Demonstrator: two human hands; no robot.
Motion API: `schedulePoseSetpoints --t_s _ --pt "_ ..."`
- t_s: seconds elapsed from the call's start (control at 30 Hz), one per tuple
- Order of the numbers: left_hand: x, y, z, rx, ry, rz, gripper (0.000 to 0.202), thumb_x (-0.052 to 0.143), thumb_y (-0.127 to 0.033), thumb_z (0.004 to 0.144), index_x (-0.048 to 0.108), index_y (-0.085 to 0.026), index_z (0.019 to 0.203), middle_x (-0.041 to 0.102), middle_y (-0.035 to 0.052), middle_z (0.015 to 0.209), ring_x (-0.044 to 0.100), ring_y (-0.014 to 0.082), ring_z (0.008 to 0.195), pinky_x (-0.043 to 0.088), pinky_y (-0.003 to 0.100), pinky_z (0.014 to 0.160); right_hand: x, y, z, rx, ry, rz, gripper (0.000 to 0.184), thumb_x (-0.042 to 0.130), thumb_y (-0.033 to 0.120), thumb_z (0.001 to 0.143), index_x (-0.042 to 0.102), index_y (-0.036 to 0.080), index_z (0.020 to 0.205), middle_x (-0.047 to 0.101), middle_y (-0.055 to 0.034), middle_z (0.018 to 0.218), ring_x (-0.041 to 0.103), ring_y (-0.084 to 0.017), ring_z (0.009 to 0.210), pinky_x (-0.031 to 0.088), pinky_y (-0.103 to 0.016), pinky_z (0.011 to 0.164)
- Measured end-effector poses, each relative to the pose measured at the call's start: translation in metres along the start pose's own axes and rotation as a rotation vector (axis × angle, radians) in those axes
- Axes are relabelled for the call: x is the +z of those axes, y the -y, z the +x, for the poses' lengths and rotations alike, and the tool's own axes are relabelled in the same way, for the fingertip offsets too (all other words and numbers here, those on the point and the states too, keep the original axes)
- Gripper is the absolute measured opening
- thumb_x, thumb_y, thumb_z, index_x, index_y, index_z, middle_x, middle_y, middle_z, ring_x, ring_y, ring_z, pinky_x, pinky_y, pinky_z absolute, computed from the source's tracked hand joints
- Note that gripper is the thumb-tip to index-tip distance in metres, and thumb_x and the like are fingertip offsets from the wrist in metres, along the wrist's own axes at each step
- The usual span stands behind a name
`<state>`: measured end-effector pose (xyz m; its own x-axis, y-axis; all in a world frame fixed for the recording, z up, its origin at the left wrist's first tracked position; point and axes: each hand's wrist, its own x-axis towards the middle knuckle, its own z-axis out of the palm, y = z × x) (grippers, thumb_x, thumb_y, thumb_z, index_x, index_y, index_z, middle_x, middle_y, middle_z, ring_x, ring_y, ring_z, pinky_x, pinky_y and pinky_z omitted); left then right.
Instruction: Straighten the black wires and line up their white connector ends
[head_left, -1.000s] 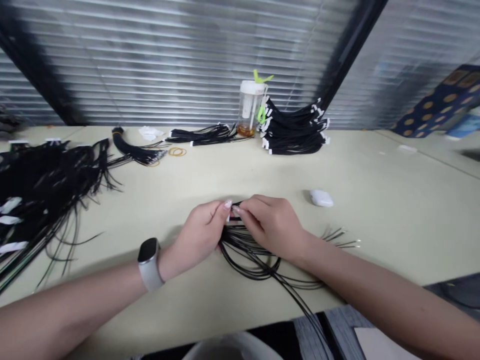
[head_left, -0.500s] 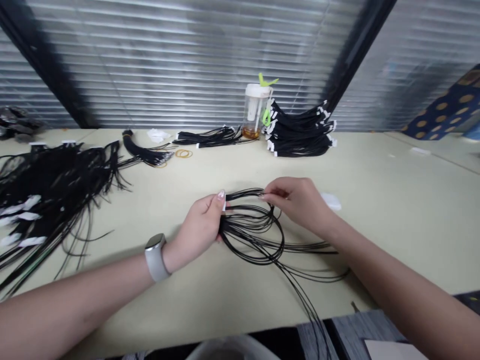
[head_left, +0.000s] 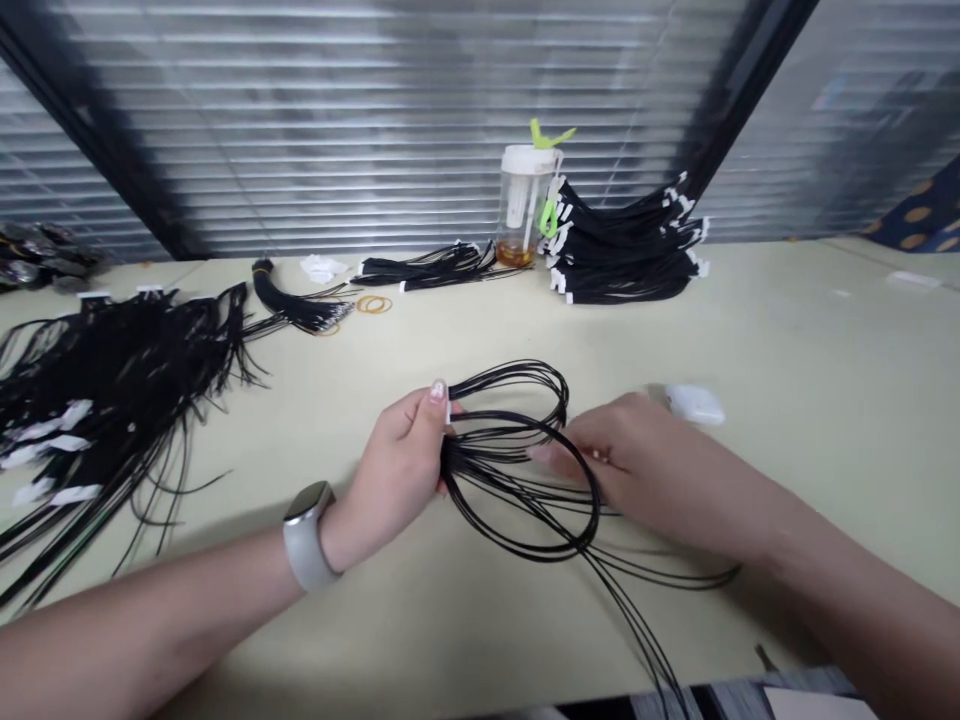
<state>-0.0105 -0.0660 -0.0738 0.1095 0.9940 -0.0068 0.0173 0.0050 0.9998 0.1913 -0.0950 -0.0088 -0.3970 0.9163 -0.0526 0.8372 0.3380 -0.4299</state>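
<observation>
Thin black cables (head_left: 517, 545) spread in loops to the right of my left hand (head_left: 409, 450), which is closed around their gathered end. A bit of white shows under its thumb, perhaps a connector. My right hand (head_left: 630, 465) is at the right side of the loops, fingers bent and partly behind the cables. Whether its fingertips pinch a cable is hidden by blur and the strands. Loose cable tails trail down past the table's front edge.
Black cables (head_left: 127, 360) heap at the left. Behind are a rubber-banded bundle (head_left: 289, 300), rubber bands (head_left: 373, 304), a flat bundle (head_left: 427, 268), a drink bottle (head_left: 517, 205) and stacked cables with white connectors (head_left: 630, 250). A white case (head_left: 696, 403) lies beyond my right hand.
My right hand has moved down and right from the upper loop to the side of the loops. The upper loop now stands rounded, and my left hand keeps its grip.
</observation>
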Motion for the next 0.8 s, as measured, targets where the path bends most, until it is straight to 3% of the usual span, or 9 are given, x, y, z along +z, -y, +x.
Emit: schedulePoseSetpoints --t_s 0.1,0.23,0.37,0.47,0.63,0.8 --pt "0.001 -0.003 -0.003 0.032 -0.012 0.016 0.038 0.041 -0.053 0.082 0.053 -0.016 0.082 0.049 -0.0019 0.059 0.043 0.0068 0.035 0.034 0.019 0.031 0.005 0.002 0.003 -0.012 0.152 0.290 0.041 0.039 0.045 0.086 0.044 0.017 0.056 0.045 0.0035 0.055 0.035 -0.008 0.051 0.028 -0.022 0.048" --pt "0.002 -0.008 -0.007 0.060 -0.001 0.094 0.039 0.038 -0.053 0.084 0.053 -0.017 0.078 0.050 -0.0015 0.061 0.042 0.0062 0.036 0.034 0.019 0.031 0.021 0.010 0.007 -0.073 0.167 0.585 0.030 0.041 0.037 0.086 0.052 0.017 0.067 0.051 0.0028 0.063 0.042 -0.008 0.056 0.033 -0.021 0.051" --pt "0.003 -0.012 -0.010 0.144 -0.006 0.215 0.039 0.038 -0.050 0.085 0.054 -0.015 0.074 0.051 -0.0009 0.062 0.042 0.0049 0.041 0.035 0.017 0.034 0.032 0.014 0.010 -0.041 0.177 0.725 0.029 0.045 0.036 0.085 0.059 0.015 0.072 0.055 0.0008 0.061 0.048 -0.010 0.058 0.037 -0.021 0.053" --pt "0.004 -0.014 -0.011 0.105 0.006 0.189 0.040 0.037 -0.051 0.085 0.052 -0.016 0.074 0.047 -0.0027 0.060 0.041 0.0043 0.038 0.034 0.016 0.032 0.031 0.013 0.010 -0.033 0.204 0.779 0.029 0.044 0.034 0.086 0.059 0.014 0.070 0.056 0.0004 0.061 0.049 -0.009 0.056 0.038 -0.020 0.053" --pt "0.006 -0.017 -0.010 0.095 0.055 0.178 0.040 0.036 -0.052 0.085 0.049 -0.016 0.072 0.044 -0.0044 0.058 0.039 0.0024 0.034 0.034 0.014 0.029 0.027 0.013 0.010 -0.056 0.189 0.721 0.024 0.046 0.030 0.085 0.058 0.015 0.070 0.055 0.0018 0.061 0.049 -0.008 0.056 0.038 -0.019 0.052" --pt "0.007 -0.017 -0.006 0.067 0.066 0.177 0.041 0.036 -0.052 0.085 0.050 -0.016 0.073 0.040 -0.0062 0.049 0.040 0.0037 0.031 0.031 0.014 0.026 0.019 0.010 0.007 -0.161 -0.036 0.317 0.016 0.047 0.019 0.081 0.059 0.018 0.071 0.058 0.0018 0.068 0.051 -0.008 0.061 0.038 -0.020 0.057"
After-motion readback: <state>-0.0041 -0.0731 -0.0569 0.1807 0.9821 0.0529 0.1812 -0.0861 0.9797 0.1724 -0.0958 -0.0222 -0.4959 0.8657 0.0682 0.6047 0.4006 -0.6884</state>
